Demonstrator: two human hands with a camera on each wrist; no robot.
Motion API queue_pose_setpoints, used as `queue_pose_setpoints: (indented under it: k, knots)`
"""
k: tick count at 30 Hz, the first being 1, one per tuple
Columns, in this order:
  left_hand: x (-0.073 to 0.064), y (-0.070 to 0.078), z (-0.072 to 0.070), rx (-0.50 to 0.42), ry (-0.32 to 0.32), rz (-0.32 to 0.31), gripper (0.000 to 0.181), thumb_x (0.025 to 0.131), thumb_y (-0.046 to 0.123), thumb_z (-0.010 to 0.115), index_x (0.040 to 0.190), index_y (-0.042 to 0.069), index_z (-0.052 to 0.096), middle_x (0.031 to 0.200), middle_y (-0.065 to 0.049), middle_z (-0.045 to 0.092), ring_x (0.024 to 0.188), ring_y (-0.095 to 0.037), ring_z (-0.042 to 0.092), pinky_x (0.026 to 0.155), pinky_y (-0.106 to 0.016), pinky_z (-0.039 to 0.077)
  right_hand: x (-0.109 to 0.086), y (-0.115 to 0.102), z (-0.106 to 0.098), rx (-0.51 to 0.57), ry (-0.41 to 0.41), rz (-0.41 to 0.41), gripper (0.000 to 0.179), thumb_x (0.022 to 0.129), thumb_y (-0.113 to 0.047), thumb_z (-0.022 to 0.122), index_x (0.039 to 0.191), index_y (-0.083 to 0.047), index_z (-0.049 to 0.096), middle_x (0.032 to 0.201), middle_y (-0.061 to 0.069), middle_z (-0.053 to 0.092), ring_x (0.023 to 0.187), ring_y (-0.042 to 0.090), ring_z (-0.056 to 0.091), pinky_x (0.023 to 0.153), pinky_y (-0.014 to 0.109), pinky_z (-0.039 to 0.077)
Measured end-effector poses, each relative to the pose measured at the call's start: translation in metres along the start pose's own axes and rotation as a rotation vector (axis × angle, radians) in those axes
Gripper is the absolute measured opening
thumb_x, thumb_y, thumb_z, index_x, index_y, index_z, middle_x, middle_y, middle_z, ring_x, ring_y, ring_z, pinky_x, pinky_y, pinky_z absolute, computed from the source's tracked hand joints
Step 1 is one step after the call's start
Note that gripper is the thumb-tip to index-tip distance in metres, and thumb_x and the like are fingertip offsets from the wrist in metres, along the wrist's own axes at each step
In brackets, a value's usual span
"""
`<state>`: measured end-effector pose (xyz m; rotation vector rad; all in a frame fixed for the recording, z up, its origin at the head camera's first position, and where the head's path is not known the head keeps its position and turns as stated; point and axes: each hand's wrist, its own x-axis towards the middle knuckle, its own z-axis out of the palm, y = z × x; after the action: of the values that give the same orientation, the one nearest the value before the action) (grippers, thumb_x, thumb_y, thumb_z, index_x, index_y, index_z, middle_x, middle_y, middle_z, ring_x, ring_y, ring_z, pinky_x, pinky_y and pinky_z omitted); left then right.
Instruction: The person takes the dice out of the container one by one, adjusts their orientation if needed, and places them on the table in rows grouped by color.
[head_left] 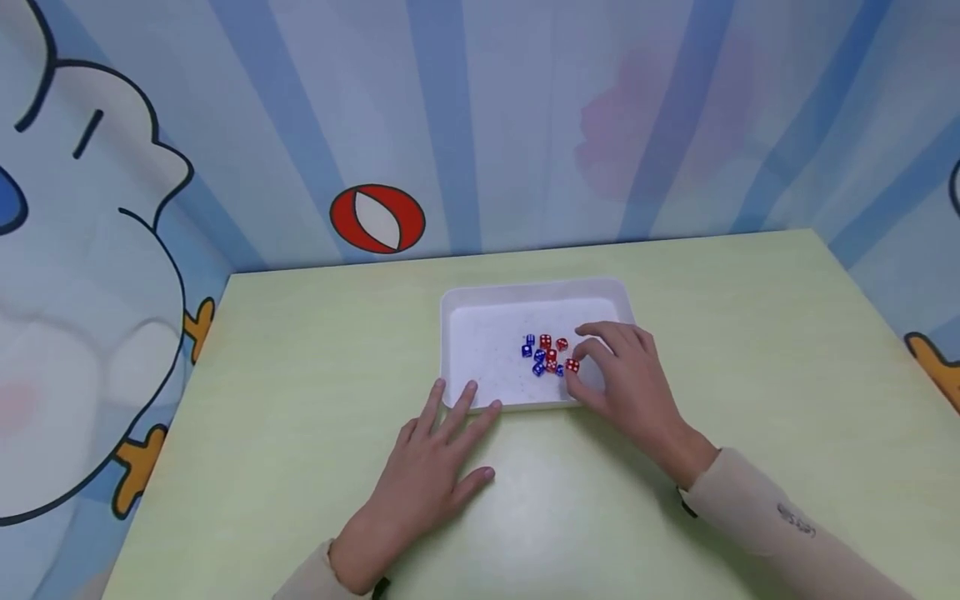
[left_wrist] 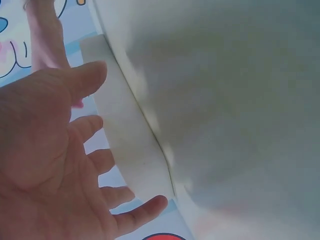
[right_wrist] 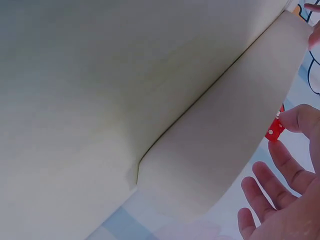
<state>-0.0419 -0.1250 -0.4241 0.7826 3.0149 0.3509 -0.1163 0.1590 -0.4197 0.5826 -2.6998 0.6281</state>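
Note:
My right hand (head_left: 630, 379) pinches a red die (right_wrist: 273, 131) between thumb and index finger, over the right part of a shallow white tray (head_left: 480, 302). White dots show on the die's faces. Close beside it in the head view lie several red dice (head_left: 545, 341) and several blue dice (head_left: 527, 351), loosely clustered on the tray floor. My left hand (head_left: 423, 475) is spread flat at the tray's front left corner, its fingertips right at the rim. In the left wrist view that hand's fingers (left_wrist: 102, 160) reach along the tray's outer wall and hold nothing.
The tray stands on a pale green table (head_left: 322, 350), nearer its back edge. Behind the table rises a blue striped wall (head_left: 510, 150) printed with cartoon figures and a red and white ball (head_left: 377, 218).

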Motion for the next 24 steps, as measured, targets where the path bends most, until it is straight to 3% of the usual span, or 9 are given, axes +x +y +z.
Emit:
queue_pose_setpoints:
  k: [6, 11, 16, 24]
  knots:
    - [0.006, -0.004, -0.005, -0.031, -0.058, -0.003, 0.076, 0.098, 0.049, 0.073, 0.164, 0.03, 0.042, 0.174, -0.008, 0.03, 0.16, -0.049, 0.018, 0.109, -0.065, 0.046, -0.019, -0.009, 0.002, 0.014, 0.06, -0.081, 0.019, 0.085, -0.019, 0.086, 0.09, -0.011, 0.07, 0.127, 0.013, 0.068, 0.122, 0.036, 0.061, 0.108, 0.058, 0.039]
    - [0.009, -0.006, -0.005, -0.027, -0.079, -0.012, 0.084, 0.093, 0.055, 0.077, 0.165, 0.031, 0.041, 0.175, -0.007, 0.028, 0.161, -0.048, 0.016, 0.11, -0.065, 0.045, -0.027, -0.024, 0.008, 0.024, 0.062, -0.175, 0.018, 0.082, -0.02, 0.087, 0.087, -0.015, 0.07, 0.126, 0.01, 0.069, 0.122, 0.033, 0.061, 0.106, 0.056, 0.041]
    - [0.009, -0.007, -0.001, -0.033, -0.071, -0.013, 0.084, 0.092, 0.055, 0.078, 0.164, 0.031, 0.041, 0.175, -0.007, 0.03, 0.161, -0.048, 0.016, 0.109, -0.065, 0.046, -0.03, -0.041, 0.017, 0.012, 0.017, -0.239, 0.018, 0.082, -0.023, 0.088, 0.085, -0.016, 0.072, 0.127, 0.007, 0.069, 0.123, 0.031, 0.061, 0.108, 0.055, 0.042]
    - [0.012, -0.007, 0.0, -0.019, -0.046, 0.007, 0.087, 0.09, 0.059, 0.078, 0.164, 0.031, 0.042, 0.174, -0.007, 0.031, 0.16, -0.049, 0.017, 0.113, -0.067, 0.041, -0.026, -0.062, 0.025, -0.017, -0.111, -0.276, 0.019, 0.083, -0.03, 0.09, 0.085, -0.021, 0.074, 0.135, 0.005, 0.066, 0.134, 0.029, 0.055, 0.116, 0.057, 0.037]
